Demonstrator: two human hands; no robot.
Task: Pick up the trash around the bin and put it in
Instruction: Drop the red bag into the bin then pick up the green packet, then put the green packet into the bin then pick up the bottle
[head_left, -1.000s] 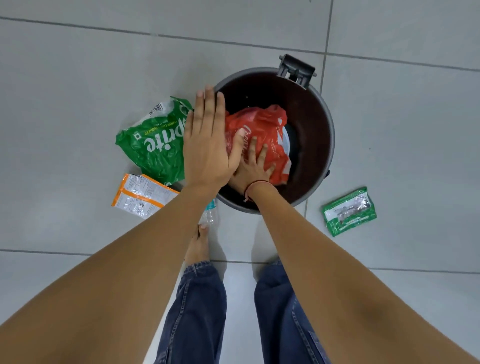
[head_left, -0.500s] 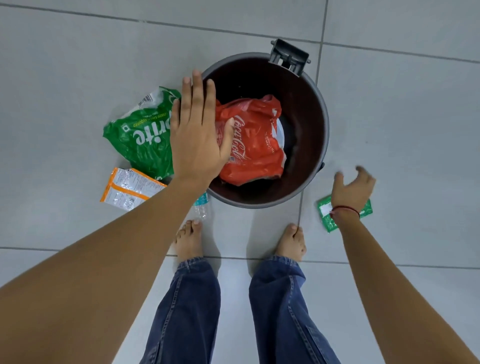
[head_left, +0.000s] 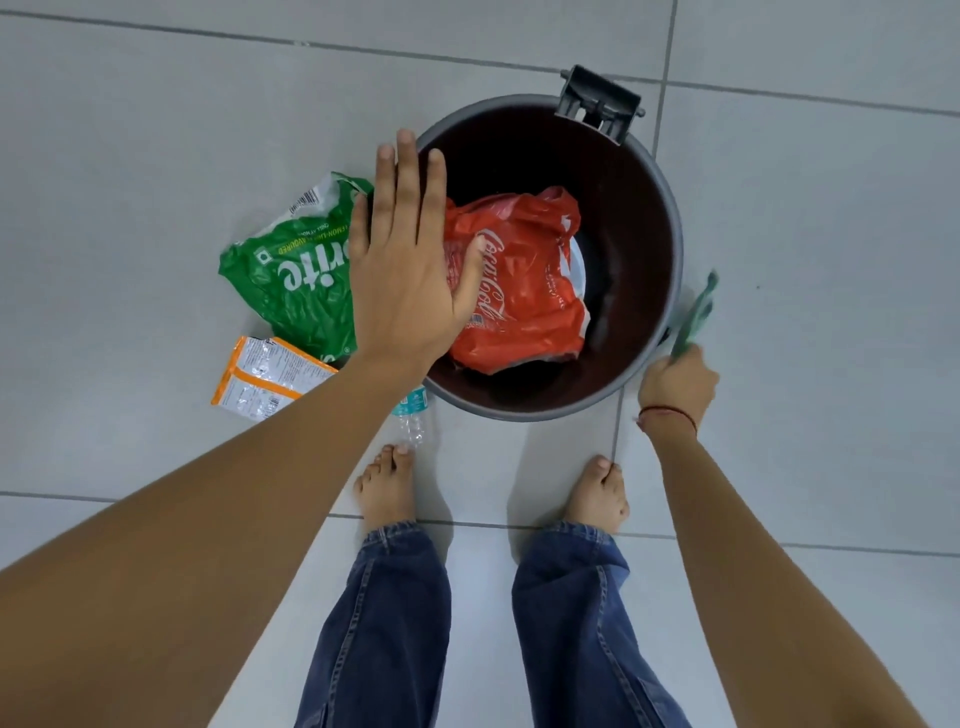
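1. The flat left hand (head_left: 410, 265) covered the right part of the crumpled green plastic Sprite wrapper (head_left: 296, 275), cutting off its lettering, and the near-left rim of the round grey bin (head_left: 670, 218).
2. The left forearm hid one corner of the orange-and-silver foil packet (head_left: 267, 382) and most of the clear plastic bottle (head_left: 413, 415) with a teal label.
3. The small green packet (head_left: 698, 312) pinched in the right hand (head_left: 678, 387) was motion-blurred; its print was unreadable.
4. Both arms ran off the bottom edge.
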